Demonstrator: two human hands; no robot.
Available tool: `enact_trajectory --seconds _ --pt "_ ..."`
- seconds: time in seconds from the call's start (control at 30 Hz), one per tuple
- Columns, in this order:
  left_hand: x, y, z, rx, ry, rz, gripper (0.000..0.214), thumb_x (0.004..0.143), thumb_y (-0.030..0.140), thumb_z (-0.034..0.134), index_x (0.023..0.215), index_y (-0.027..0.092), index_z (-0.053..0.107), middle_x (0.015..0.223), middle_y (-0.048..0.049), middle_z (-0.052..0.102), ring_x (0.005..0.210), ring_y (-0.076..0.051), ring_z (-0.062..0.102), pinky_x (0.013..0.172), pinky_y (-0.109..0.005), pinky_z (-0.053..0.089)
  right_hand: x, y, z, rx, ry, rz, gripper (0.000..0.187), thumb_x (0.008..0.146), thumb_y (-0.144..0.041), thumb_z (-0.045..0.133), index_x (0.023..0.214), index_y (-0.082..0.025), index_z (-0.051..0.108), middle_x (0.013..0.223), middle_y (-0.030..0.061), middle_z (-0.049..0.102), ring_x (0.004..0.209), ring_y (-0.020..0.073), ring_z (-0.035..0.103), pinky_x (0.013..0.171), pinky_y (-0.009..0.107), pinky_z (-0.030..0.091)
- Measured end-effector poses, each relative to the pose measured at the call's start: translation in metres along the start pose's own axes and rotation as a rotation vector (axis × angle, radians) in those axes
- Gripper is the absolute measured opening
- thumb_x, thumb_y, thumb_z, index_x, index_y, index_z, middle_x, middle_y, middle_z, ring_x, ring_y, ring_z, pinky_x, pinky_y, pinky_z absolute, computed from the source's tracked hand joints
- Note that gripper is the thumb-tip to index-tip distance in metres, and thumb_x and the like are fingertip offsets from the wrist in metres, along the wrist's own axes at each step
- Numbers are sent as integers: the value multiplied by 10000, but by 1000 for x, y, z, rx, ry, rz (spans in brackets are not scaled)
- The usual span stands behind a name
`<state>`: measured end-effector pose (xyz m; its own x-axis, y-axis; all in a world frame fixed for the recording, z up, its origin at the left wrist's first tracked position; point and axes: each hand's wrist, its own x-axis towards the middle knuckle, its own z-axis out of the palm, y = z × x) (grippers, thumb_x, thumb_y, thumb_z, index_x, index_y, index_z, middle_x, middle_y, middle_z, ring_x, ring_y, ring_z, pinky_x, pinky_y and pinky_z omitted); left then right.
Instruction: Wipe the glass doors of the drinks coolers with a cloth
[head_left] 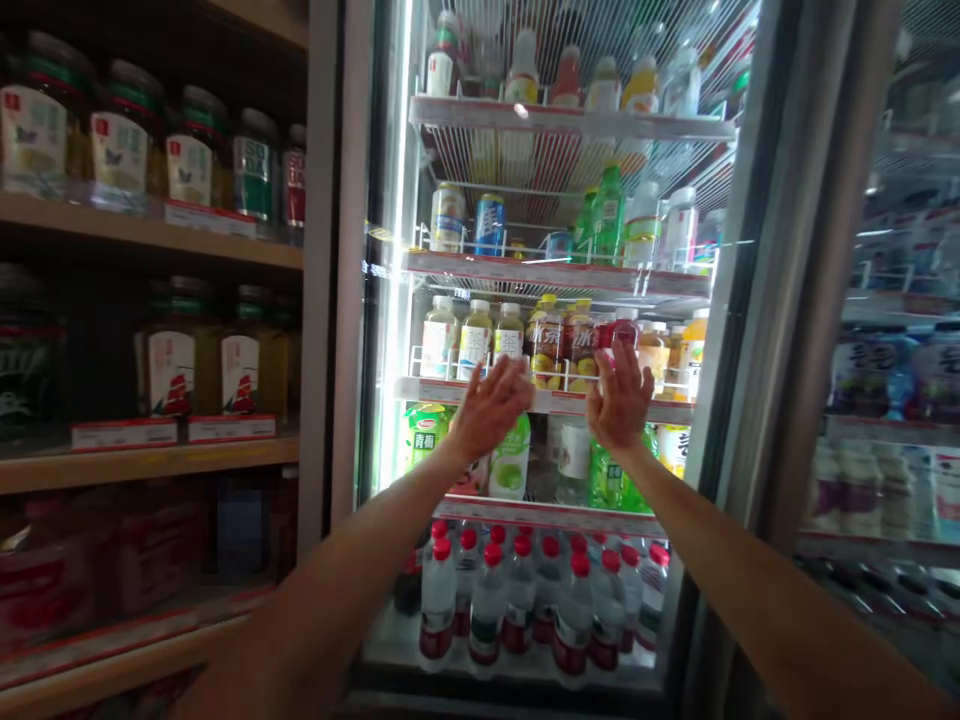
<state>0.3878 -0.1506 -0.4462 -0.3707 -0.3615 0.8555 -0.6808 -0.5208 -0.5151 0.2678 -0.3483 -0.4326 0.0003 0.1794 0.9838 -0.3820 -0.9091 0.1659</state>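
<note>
Both my arms reach out toward a lit drinks cooler (570,402). My left hand (489,410) is open, its fingers apart and slightly blurred, in front of the tea bottles (475,335) on the middle shelf. Farther right, my right hand (621,402) is also open with its fingers pointing up. It partly covers a dark red bottle (625,326), beside brown iced tea bottles with yellow caps (546,340). Neither hand holds anything. Whether my fingers touch the cooler's glass or are in open air, I cannot tell.
Red-capped water bottles (488,600) crowd the cooler's bottom. Green drink bottles (607,215) and a blue can (490,225) stand on a higher shelf. To the left are wooden shelves (285,258) with large bottles (120,135). A metal door frame (810,250) rises on the right.
</note>
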Motion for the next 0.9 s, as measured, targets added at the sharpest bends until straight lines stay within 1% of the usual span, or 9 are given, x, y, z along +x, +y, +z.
enact_trajectory --seconds 0.07,0.13,0.3,0.37,0.43,0.57,0.63,0.8,0.9 --pt "-2 24 6 -52 -62 252 295 864 222 503 1152 270 544 1423 -41 419 1370 -231 278 1129 -484 194 0 1 1 -7 0 2 485 857 -281 369 1325 -169 427 1429 104 395 1367 202 271 1104 427 166" --pt "-4 23 6 -76 -87 309 281 877 227 485 1146 279 546 1423 -26 420 1364 -212 292 1134 -478 185 0 1 1 -16 0 -2 483 858 -279 362 1323 -170 431 1428 103 397 1367 202 274 1102 426 166" --pt "-12 -46 -12 -4 27 -269 350 880 260 482 1229 245 506 1465 -102 339 1388 -270 223 1102 -549 203 0 1 1 -16 0 -2 476 865 -286 360 1321 -168 433 1430 102 396 1372 201 263 1100 425 172" --pt "-19 -55 -16 25 81 -416 377 887 259 469 1262 223 482 1488 -119 284 1396 -281 193 1097 -556 204 0 0 1 -11 -10 10 485 862 -287 362 1329 -172 422 1434 99 389 1373 202 258 1099 431 171" --pt "-29 -40 -16 18 77 -326 361 888 246 467 1247 223 493 1486 -108 294 1403 -272 169 1103 -538 206 0 0 0 -8 -19 18 489 860 -291 364 1332 -174 419 1435 100 388 1370 203 264 1099 436 172" --pt "-49 8 -9 -84 -63 227 294 862 234 512 1149 276 559 1411 -37 435 1396 -229 205 1135 -466 179 0 0 -1 -9 -12 4 484 861 -279 363 1330 -173 419 1432 105 390 1365 202 277 1094 437 180" --pt "-60 6 -10 -101 -103 292 300 855 225 521 1143 296 563 1393 -21 459 1384 -214 244 1141 -453 161 0 0 -1 0 -5 -9 489 858 -267 370 1335 -170 413 1436 107 384 1369 202 268 1094 434 182" --pt "-88 -63 -29 79 7 -274 352 878 258 508 1229 266 508 1464 -89 344 1378 -258 257 1109 -516 198 0 -1 -2 1 10 -11 480 859 -265 378 1323 -156 428 1427 111 396 1373 205 257 1102 428 177" --pt "-101 -66 -32 115 87 -506 397 884 254 494 1280 250 462 1501 -116 255 1392 -271 211 1098 -539 210 0 -2 -2 -5 -6 1 483 861 -282 379 1327 -161 422 1427 105 396 1376 204 249 1105 427 170"
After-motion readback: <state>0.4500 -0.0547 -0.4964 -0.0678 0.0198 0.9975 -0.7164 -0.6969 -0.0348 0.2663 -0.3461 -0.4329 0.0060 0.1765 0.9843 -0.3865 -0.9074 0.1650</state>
